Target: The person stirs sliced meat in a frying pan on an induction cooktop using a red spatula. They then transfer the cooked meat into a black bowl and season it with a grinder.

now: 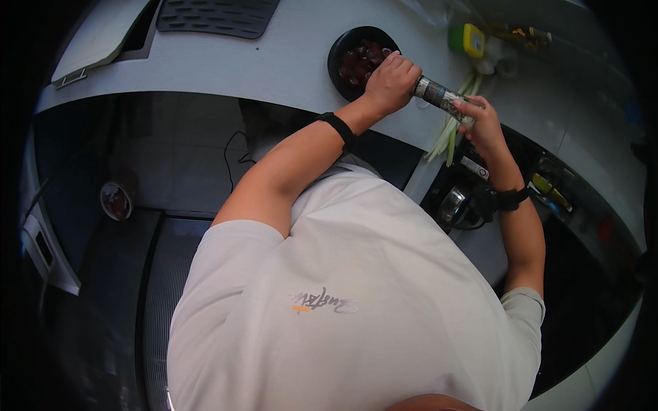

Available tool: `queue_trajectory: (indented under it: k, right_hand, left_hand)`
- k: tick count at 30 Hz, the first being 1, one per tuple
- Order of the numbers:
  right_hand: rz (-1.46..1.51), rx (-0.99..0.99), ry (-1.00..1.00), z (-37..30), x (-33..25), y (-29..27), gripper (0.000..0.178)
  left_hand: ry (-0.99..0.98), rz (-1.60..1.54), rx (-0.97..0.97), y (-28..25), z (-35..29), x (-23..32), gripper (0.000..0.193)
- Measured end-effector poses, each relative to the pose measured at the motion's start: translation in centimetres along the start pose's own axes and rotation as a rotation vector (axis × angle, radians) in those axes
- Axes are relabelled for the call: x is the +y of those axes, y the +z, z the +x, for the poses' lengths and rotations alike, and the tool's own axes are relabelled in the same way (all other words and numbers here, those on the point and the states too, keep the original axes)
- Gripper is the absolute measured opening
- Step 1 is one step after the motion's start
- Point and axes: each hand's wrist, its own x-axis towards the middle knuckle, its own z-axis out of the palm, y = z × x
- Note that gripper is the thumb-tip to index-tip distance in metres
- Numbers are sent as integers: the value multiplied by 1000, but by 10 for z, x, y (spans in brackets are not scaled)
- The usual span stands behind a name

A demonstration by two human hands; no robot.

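Observation:
A spice grinder (439, 94), a clear cylinder with a dark band, lies tilted between my two hands at the upper right. My left hand (392, 83) is wrapped round its upper-left end, close over the right edge of a black bowl (334, 60). Dark red, wet-looking pieces (358, 63) fill the bowl; I cannot tell exactly what they are. The grinder's lower-right end is in the grip of my right hand (485, 129), its fingers closed about the body. Just under the grinder, green onions (444, 142) lie on the pale counter (295, 65).
A yellow-green container (471, 40) and plastic bags stand by the wall at the upper right. Close to my right forearm is a shiny pot (454, 204). A black ridged mat (218, 15) and a pale board (96, 38) lie on the left; a bin (118, 201) sits below.

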Motion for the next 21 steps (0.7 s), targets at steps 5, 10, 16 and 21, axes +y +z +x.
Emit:
queue_trajectory:
  k: [5,10,16,21]
  right_hand:
    - [165,-98,78,5,12,-13,39]
    - [-309,-79,-435,-13,14,-12,40]
    - [-1006,3,-1332,-36,13,-1,45]
    - [-892,92,-1312,-41,6,23,42]
  left_hand:
    - [1,-3,45,7,1,5,19]
    - [-28,-63,-19,1,-8,14,25]
    - [-48,-227,-256,-26,-21,11,27]
    - [13,-87,-125,-43,-20,-8,39]
